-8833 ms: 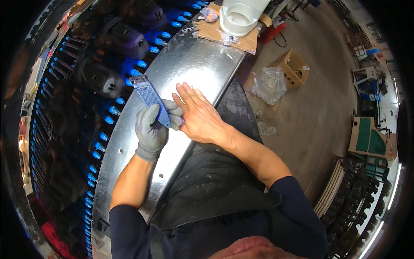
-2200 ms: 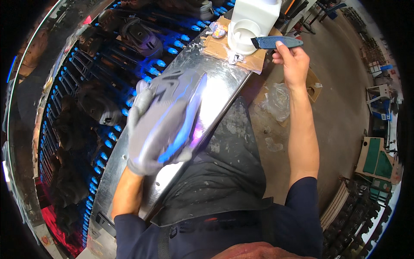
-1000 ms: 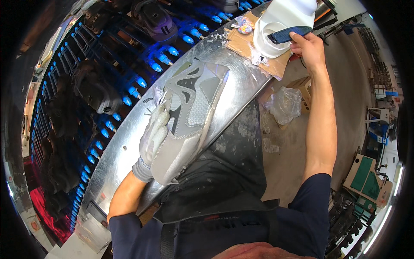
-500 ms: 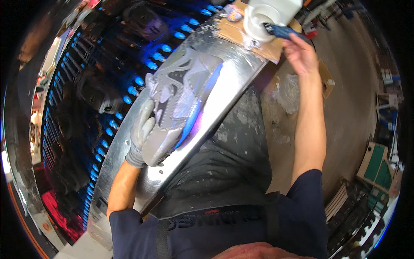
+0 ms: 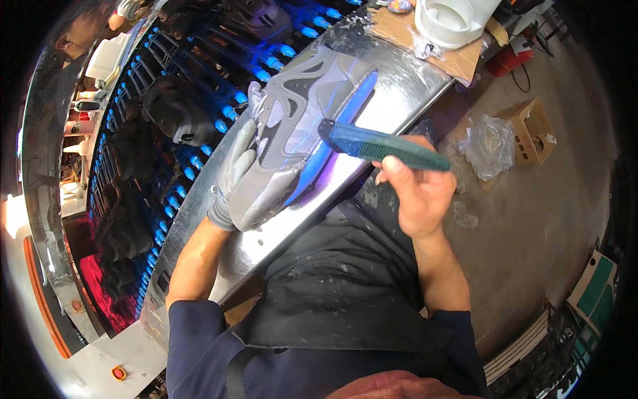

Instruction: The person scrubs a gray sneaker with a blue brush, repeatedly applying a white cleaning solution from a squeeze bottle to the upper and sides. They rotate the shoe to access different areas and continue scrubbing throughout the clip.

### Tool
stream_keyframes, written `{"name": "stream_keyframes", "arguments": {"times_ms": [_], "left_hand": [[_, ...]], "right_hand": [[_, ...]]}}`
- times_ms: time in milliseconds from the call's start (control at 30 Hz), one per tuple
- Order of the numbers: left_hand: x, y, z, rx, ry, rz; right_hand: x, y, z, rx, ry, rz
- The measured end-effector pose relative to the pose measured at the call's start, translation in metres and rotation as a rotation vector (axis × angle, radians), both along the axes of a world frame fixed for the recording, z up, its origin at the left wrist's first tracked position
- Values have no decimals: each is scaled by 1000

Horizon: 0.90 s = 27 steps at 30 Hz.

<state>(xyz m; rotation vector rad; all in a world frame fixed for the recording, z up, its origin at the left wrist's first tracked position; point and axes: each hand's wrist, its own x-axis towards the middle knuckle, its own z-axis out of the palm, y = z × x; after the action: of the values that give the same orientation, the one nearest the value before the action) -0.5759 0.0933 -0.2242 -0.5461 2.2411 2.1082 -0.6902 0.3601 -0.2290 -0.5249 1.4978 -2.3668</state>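
A grey shoe upper [image 5: 286,113] with darker overlays lies tilted in my gloved left hand [image 5: 234,174], whose fingers wrap around its side near the narrower end. Blue-violet light falls on its lower edge. Bare and ungloved, my right hand [image 5: 422,189] grips the handle of a blue-green brush [image 5: 392,147]. The dark bristle tip of the brush meets the shoe's lower edge, or hovers right at it; I cannot tell which. Beneath the shoe runs a shiny metal ledge [image 5: 392,106].
A white pot [image 5: 452,20] stands on cardboard [image 5: 392,26] at the ledge's far end. To the left, a conveyor with blue-tipped rods [image 5: 229,112] carries several dark shoes [image 5: 176,110]. A clear plastic bag [image 5: 488,143] and an open carton [image 5: 531,130] sit on the floor at right.
My right hand has brought the brush from the white pot back toward me, to the shoe's lower edge. My left hand still holds the shoe. The view has shifted slightly.
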Motion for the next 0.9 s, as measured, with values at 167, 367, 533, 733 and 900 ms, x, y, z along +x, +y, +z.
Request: {"name": "stream_keyframes", "arguments": {"times_ms": [167, 367, 533, 733, 900], "left_hand": [[-5, 11, 13, 779, -137, 175], [0, 13, 22, -16, 76, -77], [-5, 13, 27, -425, 167, -225], [-1, 14, 8, 143, 92, 29], [2, 8, 1, 25, 110, -3]], "right_hand": [[0, -1, 5, 193, 384, -97], [-12, 0, 12, 258, 502, -109], [-18, 1, 17, 301, 539, -154], [-24, 0, 14, 299, 434, -225], [-38, 0, 12, 311, 442, -230]]}}
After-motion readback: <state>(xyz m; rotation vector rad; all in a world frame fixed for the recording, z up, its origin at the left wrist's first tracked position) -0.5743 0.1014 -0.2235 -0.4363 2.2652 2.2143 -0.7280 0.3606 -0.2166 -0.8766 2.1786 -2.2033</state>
